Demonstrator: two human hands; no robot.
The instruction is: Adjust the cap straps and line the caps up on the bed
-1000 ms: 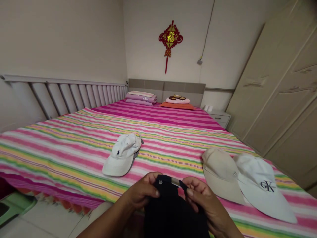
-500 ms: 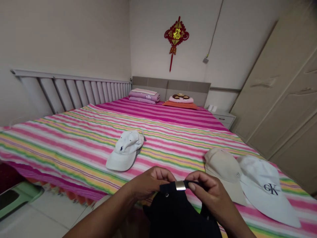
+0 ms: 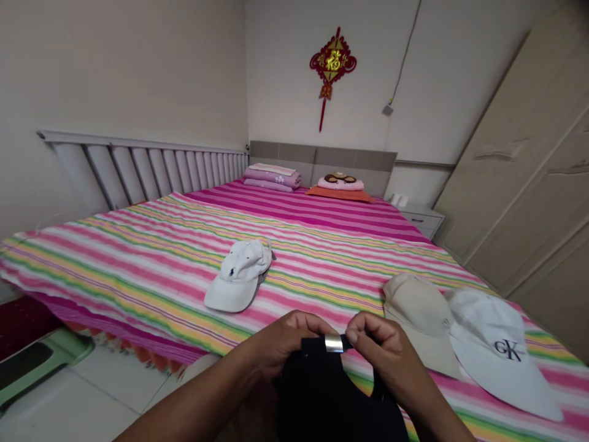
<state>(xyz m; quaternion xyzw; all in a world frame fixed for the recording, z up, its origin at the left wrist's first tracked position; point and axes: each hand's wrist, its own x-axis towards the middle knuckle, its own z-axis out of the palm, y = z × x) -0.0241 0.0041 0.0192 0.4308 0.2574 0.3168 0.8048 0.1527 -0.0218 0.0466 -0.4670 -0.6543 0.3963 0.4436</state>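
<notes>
Low in the head view a black cap [image 3: 331, 393] is held with its back strap upward, its lower part cut off by the frame. A shiny metal buckle [image 3: 334, 343] sits on the strap between my hands. My left hand [image 3: 294, 337] is closed on the strap's left side, some fingers hidden behind the cloth. With thumb and forefinger, my right hand [image 3: 380, 341] pinches the strap just right of the buckle. A white cap [image 3: 239, 276] with a small dark logo lies ahead to the left. To the right lie a beige cap [image 3: 416, 313] and a white CK cap [image 3: 492, 331], touching.
The caps rest on a bed with a striped sheet [image 3: 151, 245]. Folded bedding [image 3: 271, 178] and a pillow stack [image 3: 340, 183] are at the headboard. A green stool [image 3: 50, 362] stands on the tiled floor at left; a wardrobe [image 3: 519, 172] is at right.
My right thumb and forefinger have shifted left along the strap, closer to the buckle. The view has turned slightly left, and the other caps lie as before.
</notes>
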